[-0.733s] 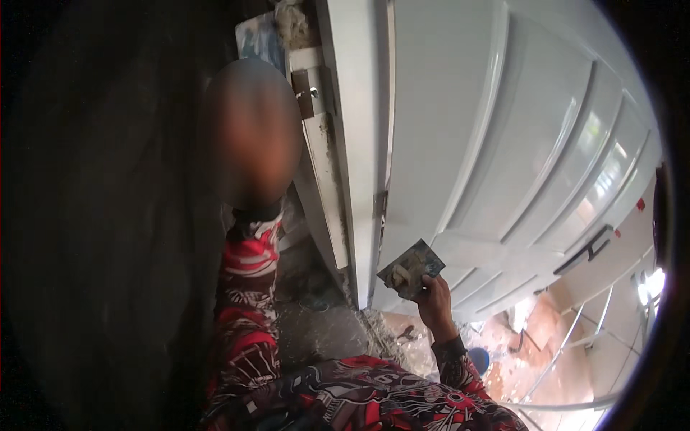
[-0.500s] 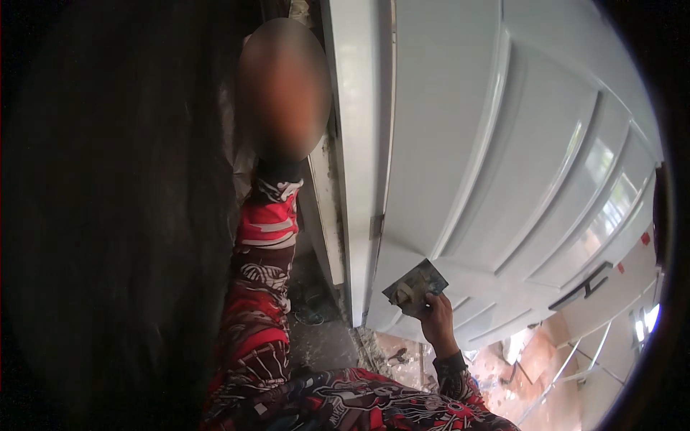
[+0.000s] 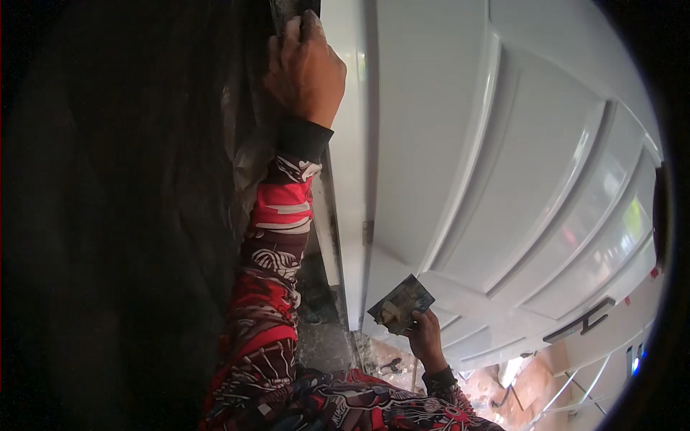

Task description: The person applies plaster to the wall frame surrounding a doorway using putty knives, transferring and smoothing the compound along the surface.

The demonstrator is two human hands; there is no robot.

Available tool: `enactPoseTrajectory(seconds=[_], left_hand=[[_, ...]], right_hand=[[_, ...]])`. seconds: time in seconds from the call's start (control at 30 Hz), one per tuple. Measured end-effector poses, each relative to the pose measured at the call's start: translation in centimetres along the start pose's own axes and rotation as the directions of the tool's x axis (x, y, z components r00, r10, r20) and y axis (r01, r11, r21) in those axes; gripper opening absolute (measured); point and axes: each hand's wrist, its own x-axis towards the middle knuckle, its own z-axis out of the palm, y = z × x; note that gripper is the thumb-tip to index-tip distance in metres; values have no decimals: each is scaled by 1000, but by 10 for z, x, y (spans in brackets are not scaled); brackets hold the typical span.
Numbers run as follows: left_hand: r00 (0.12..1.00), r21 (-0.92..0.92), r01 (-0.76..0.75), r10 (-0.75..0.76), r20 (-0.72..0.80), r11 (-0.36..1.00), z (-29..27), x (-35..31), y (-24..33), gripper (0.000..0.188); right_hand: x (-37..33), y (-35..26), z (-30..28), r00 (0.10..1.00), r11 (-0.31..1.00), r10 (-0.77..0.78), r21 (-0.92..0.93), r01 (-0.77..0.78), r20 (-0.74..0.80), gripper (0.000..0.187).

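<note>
At top centre, apparently working left hand [image 3: 307, 75] beside white jamb [image 3: 350, 187], holding what, cannot tell. Lower centre, pinching dark plate [image 3: 404, 300] in right hand [image 3: 427, 340], probably needing steadiness next.

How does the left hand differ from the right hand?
The left hand is high in view, beside the white frame; the right hand is lower, before the panelled door. What the left hand holds, if anything, is unclear; the right hand grips a dark flat plate. Both are bare, with dark cuffs.
</note>
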Motion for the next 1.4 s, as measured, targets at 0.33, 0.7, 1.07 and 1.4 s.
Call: enactPoseTrajectory(seconds=[0.33, 0.7, 1.07, 1.4], left_hand=[[982, -589, -126, 184, 39, 798, 3, -11, -46, 28], [967, -693, -181, 255, 5, 698, -32, 20, -103, 24], [965, -601, -244, 254, -70, 761, -39, 22, -95, 23], [995, -721, -62, 103, 14, 691, -49, -5, -93, 16]], right_hand=[[-7, 6, -6, 944, 800, -293, -501, 330, 155, 31], [-12, 37, 10, 985, 970, -166, -186, 156, -37, 25], [-27, 23, 71, 971, 970, -220, -125, 208, -97, 32], [-30, 27, 62, 923, 850, -382, -407, 334, -42, 31]])
